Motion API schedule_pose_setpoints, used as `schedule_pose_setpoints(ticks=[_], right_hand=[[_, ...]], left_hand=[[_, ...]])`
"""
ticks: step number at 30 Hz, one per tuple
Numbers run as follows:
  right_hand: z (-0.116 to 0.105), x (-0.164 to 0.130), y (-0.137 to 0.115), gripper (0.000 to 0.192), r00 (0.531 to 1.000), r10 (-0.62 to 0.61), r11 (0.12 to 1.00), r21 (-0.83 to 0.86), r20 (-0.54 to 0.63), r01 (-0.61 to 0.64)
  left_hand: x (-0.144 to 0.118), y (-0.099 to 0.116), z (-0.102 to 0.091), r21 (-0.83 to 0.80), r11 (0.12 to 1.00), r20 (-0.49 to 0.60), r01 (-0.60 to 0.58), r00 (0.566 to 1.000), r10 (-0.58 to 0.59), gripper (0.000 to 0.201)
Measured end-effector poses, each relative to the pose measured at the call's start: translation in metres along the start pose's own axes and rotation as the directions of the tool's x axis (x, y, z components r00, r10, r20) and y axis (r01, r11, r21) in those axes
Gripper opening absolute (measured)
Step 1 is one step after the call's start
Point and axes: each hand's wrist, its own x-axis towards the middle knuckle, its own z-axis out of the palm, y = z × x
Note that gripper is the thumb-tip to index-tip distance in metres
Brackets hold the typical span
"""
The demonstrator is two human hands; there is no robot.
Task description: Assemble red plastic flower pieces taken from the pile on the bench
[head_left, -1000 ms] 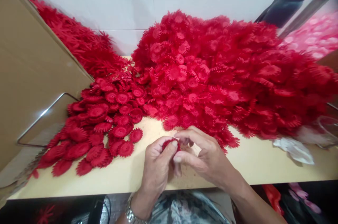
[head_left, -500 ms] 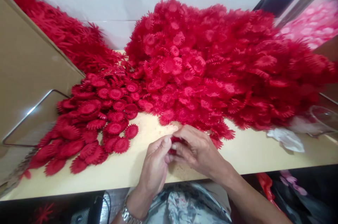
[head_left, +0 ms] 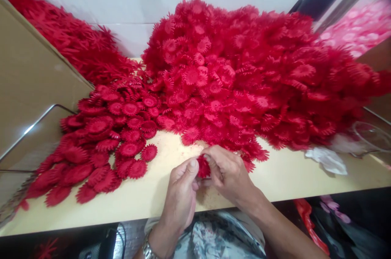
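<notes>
Between my two hands, just above the table's front part, is a red fringed flower piece [head_left: 203,166]. My left hand [head_left: 183,181] grips its left side, the thumb along its edge. My right hand [head_left: 227,171] pinches it from the right with thumb and curled fingers. Its underside and some of my fingertips are hidden. Beyond my hands rises a big heap of loose red flower pieces [head_left: 214,88]. To the left lie stacked round red flower pieces [head_left: 97,128] with notched rims.
A cardboard box wall [head_left: 33,71] with a metal wire frame [head_left: 33,126] borders the left. Red star-shaped petals [head_left: 73,43] pile up behind it. White crumpled plastic [head_left: 326,160] lies on the table [head_left: 284,177] at right. Pink petals [head_left: 360,27] are at the far right.
My right thumb and fingers have shifted, and more of the red flower piece now shows between my hands. The view has moved slightly to the right.
</notes>
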Motion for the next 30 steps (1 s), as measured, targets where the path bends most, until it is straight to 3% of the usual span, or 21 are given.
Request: schedule_pose_setpoints(ticks=[6, 10, 12, 15, 17, 20, 22, 24, 27, 30], right_hand=[[-0.001, 0.004, -0.003, 0.017, 0.998, 0.061, 0.995, 0.076, 0.02, -0.062], [0.003, 0.002, -0.004, 0.015, 0.992, -0.034, 0.997, -0.074, -0.125, 0.025], [0.0, 0.004, -0.002, 0.015, 0.979, -0.021, 0.992, -0.125, -0.204, -0.005], [-0.014, 0.017, 0.005, 0.017, 0.952, 0.008, 0.983, -0.172, -0.305, -0.064], [-0.029, 0.033, 0.012, 0.022, 0.946, -0.075, 0.969, -0.247, -0.314, -0.005], [-0.053, 0.065, 0.027, 0.031, 0.928, -0.207, 0.925, -0.37, -0.311, 0.082], [-0.068, 0.084, 0.04, 0.035, 0.915, -0.231, 0.899, -0.431, -0.331, 0.072], [-0.079, 0.095, 0.054, 0.037, 0.933, -0.211, 0.876, -0.48, -0.292, 0.048], [-0.089, 0.094, 0.068, 0.037, 0.955, -0.158, 0.855, -0.518, -0.25, 0.006], [-0.09, 0.078, 0.065, 0.03, 0.94, -0.138, 0.895, -0.446, -0.311, -0.016]], left_hand=[[0.003, -0.003, -0.001, 0.024, 1.0, -0.026, -0.018, 1.0, 0.018, 0.019], [0.005, -0.002, -0.004, 0.149, 0.987, -0.026, -0.058, 0.998, 0.062, 0.017], [0.005, 0.0, -0.006, 0.168, 0.985, -0.073, -0.047, 0.996, 0.06, 0.018], [0.003, 0.007, -0.007, 0.162, 0.987, -0.155, -0.013, 0.987, 0.039, 0.021], [0.002, 0.012, -0.007, 0.126, 0.992, -0.162, -0.007, 0.986, 0.027, 0.023], [0.002, 0.02, -0.005, 0.011, 1.0, -0.085, 0.024, 0.996, -0.023, 0.029], [0.003, 0.024, -0.004, -0.034, 0.999, -0.031, 0.032, 0.999, -0.033, 0.028], [0.006, 0.024, -0.004, -0.018, 1.0, -0.032, 0.01, 0.999, -0.011, 0.022], [0.01, 0.02, -0.005, 0.061, 0.998, -0.063, -0.005, 0.998, 0.009, 0.015], [0.013, 0.016, -0.006, 0.105, 0.994, -0.055, 0.022, 0.998, -0.016, 0.023]])
